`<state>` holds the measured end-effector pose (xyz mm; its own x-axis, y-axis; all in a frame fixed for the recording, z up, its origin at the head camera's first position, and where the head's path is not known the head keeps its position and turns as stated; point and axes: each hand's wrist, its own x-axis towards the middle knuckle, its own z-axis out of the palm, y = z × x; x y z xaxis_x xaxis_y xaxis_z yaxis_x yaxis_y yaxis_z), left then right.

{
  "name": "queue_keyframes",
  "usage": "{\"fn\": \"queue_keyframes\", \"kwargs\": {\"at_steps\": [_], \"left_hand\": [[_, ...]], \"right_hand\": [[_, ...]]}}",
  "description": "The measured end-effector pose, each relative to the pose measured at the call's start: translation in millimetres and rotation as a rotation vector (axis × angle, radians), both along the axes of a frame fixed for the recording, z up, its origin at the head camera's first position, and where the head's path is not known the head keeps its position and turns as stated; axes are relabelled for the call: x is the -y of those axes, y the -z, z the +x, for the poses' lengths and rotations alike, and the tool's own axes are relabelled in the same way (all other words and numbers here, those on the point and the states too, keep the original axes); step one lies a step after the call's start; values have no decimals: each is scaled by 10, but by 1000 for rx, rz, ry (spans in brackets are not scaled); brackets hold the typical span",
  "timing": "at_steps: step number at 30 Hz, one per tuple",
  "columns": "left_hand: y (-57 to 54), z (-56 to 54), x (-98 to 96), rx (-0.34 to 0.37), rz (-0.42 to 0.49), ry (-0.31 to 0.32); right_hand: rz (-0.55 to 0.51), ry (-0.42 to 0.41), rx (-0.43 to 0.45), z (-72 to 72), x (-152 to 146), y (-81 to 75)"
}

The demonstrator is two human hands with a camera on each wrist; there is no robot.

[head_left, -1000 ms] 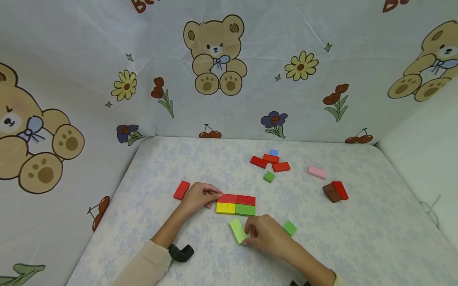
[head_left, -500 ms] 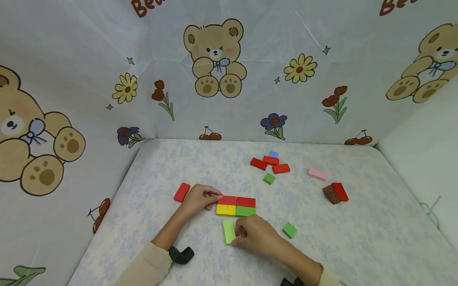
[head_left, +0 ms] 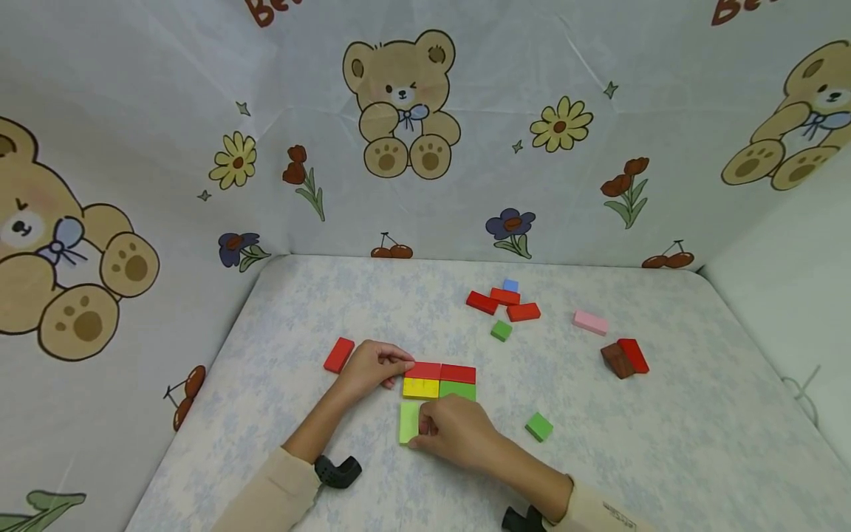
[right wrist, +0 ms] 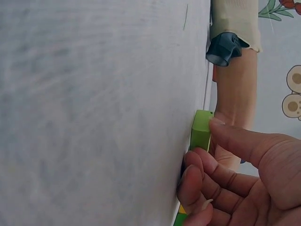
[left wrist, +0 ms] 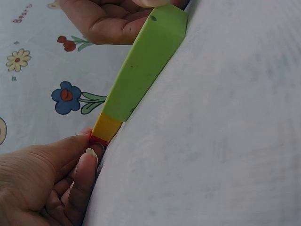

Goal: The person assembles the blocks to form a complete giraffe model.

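Jutting from right hand (head_left: 459, 432): lime block (head_left: 408, 424)

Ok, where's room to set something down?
There's bare table far left, beyond the lone red block, and right, nearer than the brown block. It's crowded around the left hand, right hand and light-green block, and among red blocks by the blue block.

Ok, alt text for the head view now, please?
A person's right hand holds a light green block at the near side of a rectangle of four red, yellow and green blocks, while the left hand touches its far left corner. Loose blocks lie about the pale table.
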<state>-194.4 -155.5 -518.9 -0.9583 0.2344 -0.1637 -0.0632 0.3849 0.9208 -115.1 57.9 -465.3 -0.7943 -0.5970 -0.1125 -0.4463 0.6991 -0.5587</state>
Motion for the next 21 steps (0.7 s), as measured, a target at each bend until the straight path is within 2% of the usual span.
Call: {"fn": "queue_keyframes", "kwargs": {"at_steps": [8,21], "left_hand": [[-13,5,-12,1,1,-3],[2,-3,-14,8,-4,-7]], "right_hand": [[35,19,-23,-5,50,9],[51,12,-9,-12,61,-19]]}}
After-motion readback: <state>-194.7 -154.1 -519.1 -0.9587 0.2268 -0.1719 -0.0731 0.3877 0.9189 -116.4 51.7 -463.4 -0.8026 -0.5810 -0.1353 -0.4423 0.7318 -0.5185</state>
